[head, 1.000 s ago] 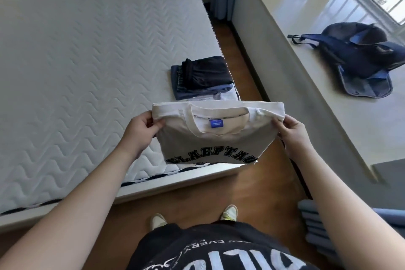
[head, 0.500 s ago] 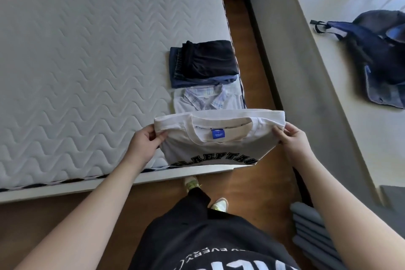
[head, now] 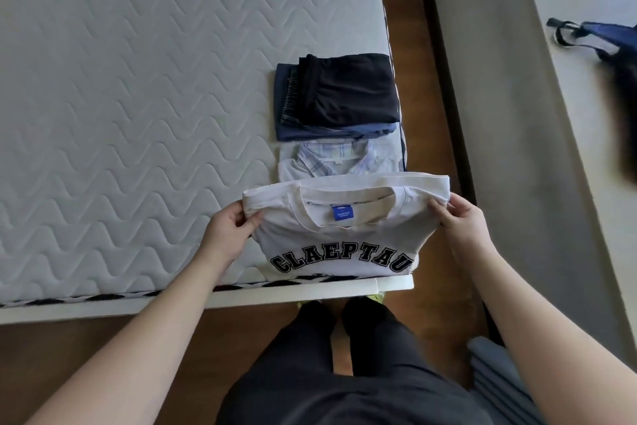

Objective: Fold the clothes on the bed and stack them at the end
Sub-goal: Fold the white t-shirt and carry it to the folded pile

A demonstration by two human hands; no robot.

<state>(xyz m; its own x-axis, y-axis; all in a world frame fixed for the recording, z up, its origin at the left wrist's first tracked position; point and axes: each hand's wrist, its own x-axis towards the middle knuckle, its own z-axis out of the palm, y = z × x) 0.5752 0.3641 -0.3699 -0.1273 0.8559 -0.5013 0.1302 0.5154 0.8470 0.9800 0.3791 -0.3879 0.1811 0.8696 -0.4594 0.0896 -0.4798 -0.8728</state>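
A folded cream T-shirt (head: 344, 238) with black block letters and a blue neck label hangs over the bed's near right corner. My left hand (head: 229, 230) pinches its left shoulder edge and my right hand (head: 462, 221) pinches its right edge. Just beyond it on the mattress (head: 138, 97) lies a folded pale plaid shirt (head: 331, 161), partly hidden by the T-shirt. Farther back sits a pile of folded dark clothes (head: 339, 95), black on top of navy.
The white bed frame (head: 241, 295) runs along the near edge. A wooden floor strip (head: 431, 114) separates the bed from a grey ledge (head: 517, 114) on the right. A blue bag (head: 606, 42) lies on the ledge. Grey folded fabric (head: 496, 380) is at the lower right.
I have stepped closer to the bed, carrying the T-shirt forward and lower; it now hangs over the corner just in front of the plaid shirt. Both hands keep their hold.
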